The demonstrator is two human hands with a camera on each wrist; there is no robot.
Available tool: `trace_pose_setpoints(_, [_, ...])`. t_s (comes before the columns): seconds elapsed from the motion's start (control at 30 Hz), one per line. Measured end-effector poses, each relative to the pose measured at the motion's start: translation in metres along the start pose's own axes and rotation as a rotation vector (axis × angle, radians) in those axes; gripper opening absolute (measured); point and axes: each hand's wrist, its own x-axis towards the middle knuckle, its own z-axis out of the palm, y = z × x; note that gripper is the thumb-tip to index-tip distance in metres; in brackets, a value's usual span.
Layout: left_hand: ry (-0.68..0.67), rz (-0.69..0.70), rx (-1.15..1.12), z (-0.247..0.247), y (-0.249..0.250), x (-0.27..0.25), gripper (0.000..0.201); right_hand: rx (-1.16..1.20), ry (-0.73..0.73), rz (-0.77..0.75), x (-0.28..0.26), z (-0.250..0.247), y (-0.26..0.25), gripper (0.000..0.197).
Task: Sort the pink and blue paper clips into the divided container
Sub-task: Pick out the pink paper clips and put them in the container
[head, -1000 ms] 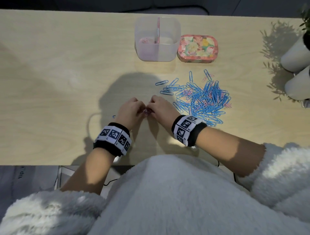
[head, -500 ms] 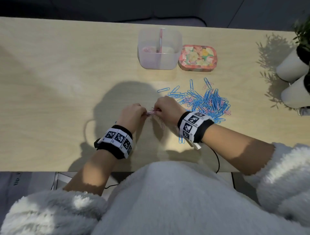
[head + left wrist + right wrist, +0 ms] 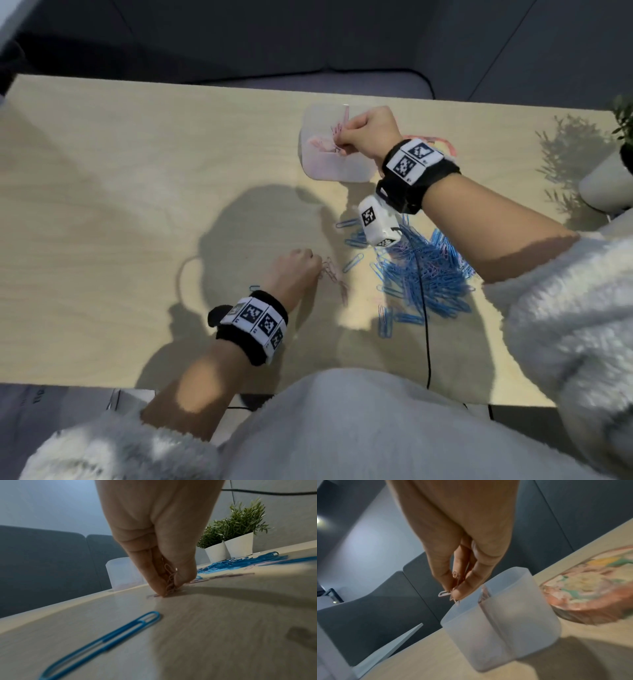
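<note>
A translucent divided container [image 3: 329, 168] [image 3: 501, 635] stands at the table's far side, with pink clips in its left compartment. My right hand [image 3: 363, 135] [image 3: 455, 588] hovers over that left compartment and pinches a few pink paper clips [image 3: 448, 593]. My left hand [image 3: 298, 270] [image 3: 169, 586] is down on the table near me, pinching a small bunch of pink clips [image 3: 170, 582], and more pink clips [image 3: 337, 281] lie beside it. A heap of mostly blue paper clips [image 3: 424, 270] lies to the right.
A floral tin [image 3: 594, 585] sits right of the container, mostly hidden by my right wrist in the head view. White plant pots [image 3: 606, 185] [image 3: 229, 549] stand at the far right. One blue clip [image 3: 106, 639] lies by my left wrist. A black cable [image 3: 424, 308] crosses the blue heap.
My right hand left the left hand and carried pink clips up to the container's left compartment. The left hand stayed low on the table with its clips.
</note>
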Motion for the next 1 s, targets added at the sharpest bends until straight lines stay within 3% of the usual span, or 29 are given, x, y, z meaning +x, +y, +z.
trace_pose_setpoints(0.07, [0.01,-0.009,-0.028,0.002,-0.001,0.002,0.019,-0.075,0.033,-0.009,0.013,0.007,-0.005,0.019])
trace_pose_setpoints(0.13, [0.029,-0.016,-0.069,0.005,-0.004,0.004,0.02,-0.165,-0.007,-0.023,0.017,0.013,-0.009,0.004])
trace_pose_setpoints(0.2, [0.046,-0.02,-0.139,0.005,-0.009,0.005,0.019,-0.299,-0.074,-0.038,0.022,0.018,-0.009,0.028])
trace_pose_setpoints(0.27, [0.069,-0.028,-0.223,0.001,-0.012,0.006,0.016,-0.401,-0.093,-0.076,0.022,0.018,-0.01,0.032])
trace_pose_setpoints(0.47, [0.286,-0.085,-0.512,-0.054,-0.029,0.03,0.016,-0.145,0.06,-0.193,-0.027,-0.009,0.009,0.029])
trace_pose_setpoints(0.63, [0.452,-0.166,-0.427,-0.118,-0.039,0.088,0.019,-0.614,-0.369,-0.214,-0.093,-0.007,0.079,0.023])
trace_pose_setpoints(0.8, [0.27,-0.286,-0.251,-0.138,-0.041,0.145,0.02,-0.754,-0.461,-0.347,-0.116,0.001,0.119,0.014])
trace_pose_setpoints(0.87, [0.222,-0.315,-0.212,-0.135,-0.041,0.156,0.021,-0.79,-0.439,-0.424,-0.121,-0.003,0.126,0.008])
trace_pose_setpoints(1.0, [0.202,-0.324,-0.166,-0.122,-0.045,0.161,0.021,-0.834,-0.315,-0.438,-0.124,-0.012,0.132,0.007])
